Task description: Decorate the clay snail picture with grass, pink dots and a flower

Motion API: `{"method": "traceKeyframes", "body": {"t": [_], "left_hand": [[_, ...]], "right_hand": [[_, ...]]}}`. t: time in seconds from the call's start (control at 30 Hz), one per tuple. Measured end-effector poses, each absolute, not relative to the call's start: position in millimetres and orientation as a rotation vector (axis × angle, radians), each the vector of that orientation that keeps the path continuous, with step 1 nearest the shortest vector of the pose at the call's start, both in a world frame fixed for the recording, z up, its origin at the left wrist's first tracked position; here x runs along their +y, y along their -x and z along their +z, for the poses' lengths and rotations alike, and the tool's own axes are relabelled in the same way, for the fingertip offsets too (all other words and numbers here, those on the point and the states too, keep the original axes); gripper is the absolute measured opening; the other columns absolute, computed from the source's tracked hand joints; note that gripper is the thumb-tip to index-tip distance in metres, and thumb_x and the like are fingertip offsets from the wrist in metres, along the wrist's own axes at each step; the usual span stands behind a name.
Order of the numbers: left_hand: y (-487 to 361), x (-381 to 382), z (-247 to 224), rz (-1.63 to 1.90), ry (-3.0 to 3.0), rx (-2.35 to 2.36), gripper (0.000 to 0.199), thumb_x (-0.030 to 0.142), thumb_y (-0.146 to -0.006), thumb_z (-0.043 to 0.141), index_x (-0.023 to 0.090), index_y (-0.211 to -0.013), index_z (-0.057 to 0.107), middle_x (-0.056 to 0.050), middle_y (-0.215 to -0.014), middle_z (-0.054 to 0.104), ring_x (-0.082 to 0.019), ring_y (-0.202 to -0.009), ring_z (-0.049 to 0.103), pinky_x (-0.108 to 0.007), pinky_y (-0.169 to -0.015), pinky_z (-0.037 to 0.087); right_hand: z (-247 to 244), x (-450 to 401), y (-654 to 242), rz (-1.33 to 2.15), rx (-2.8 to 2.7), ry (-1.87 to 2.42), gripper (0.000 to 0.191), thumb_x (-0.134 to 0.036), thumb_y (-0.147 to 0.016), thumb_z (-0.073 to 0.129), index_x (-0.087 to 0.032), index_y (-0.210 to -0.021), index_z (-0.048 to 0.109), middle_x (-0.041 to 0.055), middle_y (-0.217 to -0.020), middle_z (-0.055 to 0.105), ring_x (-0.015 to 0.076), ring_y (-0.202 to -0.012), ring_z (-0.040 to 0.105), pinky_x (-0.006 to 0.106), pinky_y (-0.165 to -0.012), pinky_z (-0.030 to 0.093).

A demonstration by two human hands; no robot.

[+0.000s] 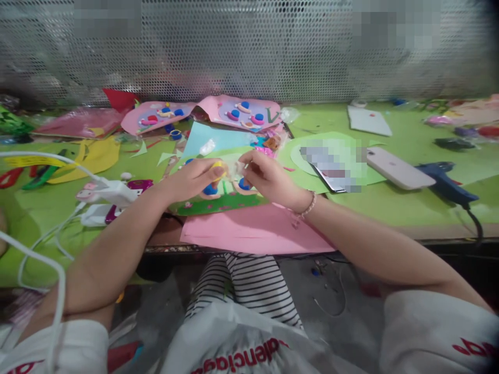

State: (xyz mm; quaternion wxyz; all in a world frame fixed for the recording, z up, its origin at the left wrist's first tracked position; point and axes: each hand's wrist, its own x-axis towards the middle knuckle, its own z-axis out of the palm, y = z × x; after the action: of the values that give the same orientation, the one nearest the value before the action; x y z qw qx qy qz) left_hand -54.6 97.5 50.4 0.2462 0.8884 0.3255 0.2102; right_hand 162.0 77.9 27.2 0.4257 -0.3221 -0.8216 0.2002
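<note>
My left hand (191, 179) is closed around a small yellow piece (219, 167), whose exact kind I cannot make out. Facing it, my right hand (273, 179) pinches at something small and whitish (237, 167), blurred between the fingertips. Both hands are over a green craft sheet (206, 209) decorated with blue and cream clay-like shapes (210, 189). A pink sheet (249, 231) lies under its near edge, and a light blue sheet (214, 139) extends behind it. My fingers hide part of the green sheet.
Two pink decorated pieces (156, 117) (218, 106) lie at the back. On the right are a phone (329, 169), a pale pink phone (399, 167) and a dark blue glue gun (448, 182). White chargers (113, 192) with cables, scissors (42, 174) and yellow scraps (97, 156) sit left.
</note>
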Motion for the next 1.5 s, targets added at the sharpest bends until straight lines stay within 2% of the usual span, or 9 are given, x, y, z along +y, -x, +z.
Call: {"method": "traceKeyframes", "body": {"t": [0.23, 0.4, 0.63, 0.83, 1.0, 1.13, 1.23, 1.33, 1.5], "left_hand": [[52.3, 93.3, 59.1, 0.602, -2.406, 1.106, 0.047, 0.053, -0.091, 0.03, 0.015, -0.078, 0.054, 0.0, -0.062, 0.054, -0.011, -0.055, 0.049, -0.023, -0.055, 0.037], [52.5, 93.4, 59.9, 0.614, -2.393, 1.214, 0.046, 0.053, -0.09, 0.032, 0.016, -0.073, 0.054, 0.0, -0.058, 0.055, -0.011, -0.052, 0.049, -0.024, -0.053, 0.035], [51.7, 93.6, 58.3, 0.68, -2.405, 1.288, 0.051, 0.055, -0.089, 0.034, 0.017, -0.057, 0.048, 0.0, -0.05, 0.052, -0.011, -0.049, 0.048, -0.024, -0.051, 0.032], [53.5, 94.5, 57.1, 0.669, -2.36, 1.249, 0.048, 0.054, -0.087, 0.04, 0.016, -0.061, 0.054, 0.0, -0.055, 0.057, -0.012, -0.054, 0.052, -0.022, -0.053, 0.034], [51.4, 93.9, 57.6, 0.64, -2.373, 1.24, 0.044, 0.053, -0.086, 0.043, 0.016, -0.065, 0.055, 0.001, -0.057, 0.057, -0.011, -0.054, 0.051, -0.022, -0.053, 0.034], [48.6, 91.5, 57.3, 0.599, -2.372, 1.095, 0.045, 0.052, -0.09, 0.036, 0.015, -0.074, 0.055, -0.001, -0.064, 0.057, -0.011, -0.058, 0.051, -0.023, -0.055, 0.037], [49.9, 90.2, 54.2, 0.62, -2.307, 1.044, 0.045, 0.052, -0.09, 0.034, 0.015, -0.075, 0.055, -0.001, -0.068, 0.056, -0.012, -0.062, 0.05, -0.023, -0.058, 0.039], [53.1, 90.3, 52.1, 0.656, -2.254, 1.057, 0.042, 0.049, -0.089, 0.036, 0.015, -0.078, 0.057, -0.002, -0.073, 0.057, -0.013, -0.068, 0.05, -0.023, -0.061, 0.041], [54.9, 92.4, 56.3, 0.558, -2.34, 0.973, 0.035, 0.04, -0.09, 0.038, 0.015, -0.071, 0.054, 0.002, -0.062, 0.049, -0.009, -0.057, 0.043, -0.021, -0.055, 0.036]], "right_hand": [[31.3, 75.9, -164.5, 0.364, -1.972, 0.712, 0.001, -0.016, -0.082, 0.056, -0.016, -0.081, 0.056, 0.0005, -0.077, 0.05, 0.0064, -0.063, 0.048, 0.02, -0.055, 0.041], [31.8, 74.9, -163.2, 0.457, -1.943, 0.734, 0.009, -0.016, -0.083, 0.054, -0.016, -0.089, 0.061, 0.0026, -0.084, 0.054, 0.0078, -0.07, 0.053, 0.021, -0.058, 0.047], [29.5, 75.7, -163.3, 0.554, -1.943, 0.729, 0.019, -0.018, -0.085, 0.053, -0.016, -0.101, 0.062, 0.0042, -0.091, 0.053, 0.0075, -0.073, 0.055, 0.019, -0.057, 0.048], [27.4, 74.5, -164.1, 0.352, -2.04, 0.669, 0.028, -0.015, -0.088, 0.046, -0.021, -0.113, 0.057, 0.0038, -0.091, 0.051, 0.0098, -0.082, 0.053, 0.02, -0.063, 0.05], [29.8, 72.0, -161.9, 0.354, -2.06, 0.762, 0.023, -0.017, -0.086, 0.051, -0.018, -0.108, 0.058, 0.006, -0.096, 0.053, 0.0104, -0.08, 0.055, 0.02, -0.059, 0.051], [25.7, 75.2, -160.5, 0.424, -2.038, 0.777, 0.026, -0.014, -0.087, 0.046, -0.018, -0.11, 0.059, 0.0069, -0.097, 0.05, 0.0131, -0.089, 0.052, 0.025, -0.067, 0.052], [22.9, 79.0, -161.8, 0.607, -1.986, 0.694, 0.03, -0.011, -0.089, 0.038, -0.019, -0.108, 0.059, 0.0056, -0.098, 0.049, 0.0103, -0.085, 0.052, 0.026, -0.071, 0.052], [24.1, 80.5, -163.2, 0.699, -1.961, 0.606, 0.029, -0.01, -0.089, 0.036, -0.02, -0.1, 0.062, 0.0046, -0.103, 0.052, 0.0073, -0.078, 0.053, 0.022, -0.066, 0.053], [26.6, 77.3, -160.8, 0.729, -1.935, 0.592, 0.025, -0.011, -0.086, 0.043, -0.018, -0.092, 0.066, 0.0049, -0.101, 0.061, 0.007, -0.074, 0.057, 0.02, -0.057, 0.051]]}}
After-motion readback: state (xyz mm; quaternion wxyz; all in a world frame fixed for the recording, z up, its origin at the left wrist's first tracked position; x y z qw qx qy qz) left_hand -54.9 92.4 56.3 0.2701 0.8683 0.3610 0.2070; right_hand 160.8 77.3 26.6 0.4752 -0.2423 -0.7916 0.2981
